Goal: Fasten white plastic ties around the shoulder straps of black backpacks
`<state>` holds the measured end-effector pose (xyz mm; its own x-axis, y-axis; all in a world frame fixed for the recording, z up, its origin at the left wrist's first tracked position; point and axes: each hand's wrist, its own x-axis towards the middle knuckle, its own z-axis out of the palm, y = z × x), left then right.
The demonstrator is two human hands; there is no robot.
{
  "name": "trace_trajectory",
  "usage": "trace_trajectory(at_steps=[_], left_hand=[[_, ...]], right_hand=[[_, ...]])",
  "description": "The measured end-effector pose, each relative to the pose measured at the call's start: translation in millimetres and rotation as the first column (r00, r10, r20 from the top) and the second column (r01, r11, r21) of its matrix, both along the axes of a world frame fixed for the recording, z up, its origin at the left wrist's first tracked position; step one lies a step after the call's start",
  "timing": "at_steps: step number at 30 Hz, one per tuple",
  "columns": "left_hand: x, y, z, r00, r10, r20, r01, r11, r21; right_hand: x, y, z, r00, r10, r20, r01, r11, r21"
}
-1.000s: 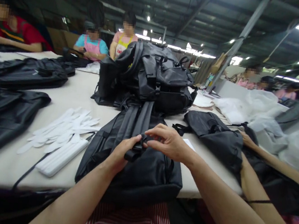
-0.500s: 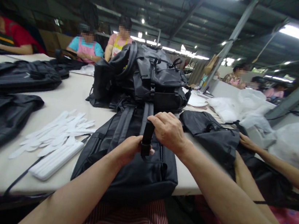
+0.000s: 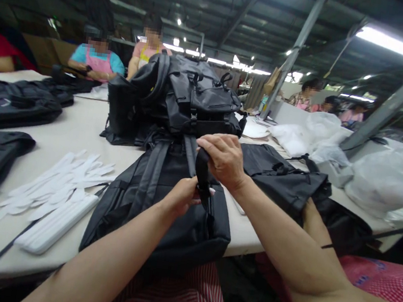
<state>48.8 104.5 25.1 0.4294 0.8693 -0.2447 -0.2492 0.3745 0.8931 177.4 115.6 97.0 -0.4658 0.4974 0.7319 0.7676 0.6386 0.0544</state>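
A black backpack [image 3: 160, 235] lies on the table in front of me, its shoulder straps facing up. My right hand [image 3: 224, 159] is closed on the upper part of one shoulder strap [image 3: 202, 168], which bends in a loop between my hands. Lower on the same strap, near what looks like its buckle, my left hand [image 3: 182, 195] pinches it. The buckle is mostly hidden by my fingers and too dark to make out well. The other shoulder strap [image 3: 150, 179] lies flat on the backpack's left half.
Finished-looking black backpacks [image 3: 202, 91] are piled behind mine. White strips [image 3: 60, 182] and a white power strip [image 3: 54, 225] lie at the left. A neighbour's arm [image 3: 312, 225] reaches to another black bag [image 3: 279, 181] at the right. Plastic bags [image 3: 394, 176] sit beyond; several people work behind.
The strap between my hands has gone from straight to bowed, and my right hand has tilted slightly. The view has shifted right. One of the neighbour's hands has left the bag's far side.
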Motion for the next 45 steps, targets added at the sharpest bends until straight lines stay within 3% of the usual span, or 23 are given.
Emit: trace_trajectory(at_steps=[3, 7, 10, 12, 18, 20, 25, 27, 31, 34, 36, 39, 43, 45], left_hand=[[12.3, -3.8, -11.9, 0.999, 0.011, -0.053, -0.016, 0.996, -0.090], [24.4, -6.0, -27.3, 0.993, 0.030, -0.115, -0.043, 0.992, -0.115], [31.4, -5.4, -32.3, 0.995, 0.065, -0.073, -0.072, 0.991, -0.110], [34.5, -4.2, -33.5, 0.997, 0.073, -0.032, -0.076, 0.991, -0.109], [36.6, -4.6, -36.9, 0.997, 0.078, 0.024, -0.073, 0.987, -0.146], [36.6, -4.8, -39.8, 0.999, 0.045, 0.023, -0.041, 0.989, -0.145], [38.1, -1.7, -48.6, 1.000, 0.003, -0.013, -0.005, 0.993, -0.116], [39.2, -1.6, -50.3, 1.000, -0.012, -0.023, 0.009, 0.991, -0.131], [38.9, -3.9, -51.5, 0.999, 0.037, 0.026, -0.031, 0.978, -0.206], [36.1, -3.5, -54.3, 0.988, 0.141, 0.056, -0.120, 0.950, -0.289], [34.9, -2.2, -57.6, 0.983, 0.176, 0.060, -0.148, 0.936, -0.320], [36.0, -1.1, -62.4, 0.978, 0.202, 0.054, -0.173, 0.928, -0.329], [39.7, -2.4, -64.9, 0.975, 0.220, 0.038, -0.197, 0.927, -0.318], [40.9, -3.3, -65.3, 0.975, 0.221, 0.033, -0.200, 0.929, -0.310]], right_hand=[[18.0, 3.2, 2.4, 0.998, -0.067, -0.019, 0.067, 0.997, -0.029], [30.2, 3.5, -18.4, 0.983, -0.147, -0.108, 0.118, 0.963, -0.241], [30.7, 1.6, -39.5, 0.981, -0.132, -0.141, 0.045, 0.867, -0.496], [30.6, 0.8, -51.6, 0.987, -0.069, -0.144, -0.032, 0.802, -0.597], [37.2, 1.7, -68.9, 0.929, -0.105, -0.355, -0.125, 0.813, -0.569], [38.4, 0.9, -69.3, 0.908, -0.122, -0.402, -0.144, 0.809, -0.570], [35.3, -1.3, -65.3, 0.905, -0.075, -0.418, -0.133, 0.885, -0.446], [35.6, 0.3, -64.8, 0.899, -0.063, -0.433, -0.153, 0.882, -0.446], [45.4, -0.1, -71.8, 0.866, -0.169, -0.470, -0.159, 0.799, -0.580], [55.0, -14.6, -87.2, 0.817, -0.404, -0.411, 0.014, 0.727, -0.686], [57.0, -29.8, -101.9, 0.809, -0.491, -0.323, 0.080, 0.636, -0.767], [52.6, -48.3, -124.2, 0.830, -0.494, -0.260, 0.027, 0.501, -0.865], [44.9, -51.6, -140.4, 0.781, -0.551, -0.294, -0.019, 0.450, -0.893], [42.8, -48.5, -142.1, 0.758, -0.551, -0.350, -0.110, 0.421, -0.900]])
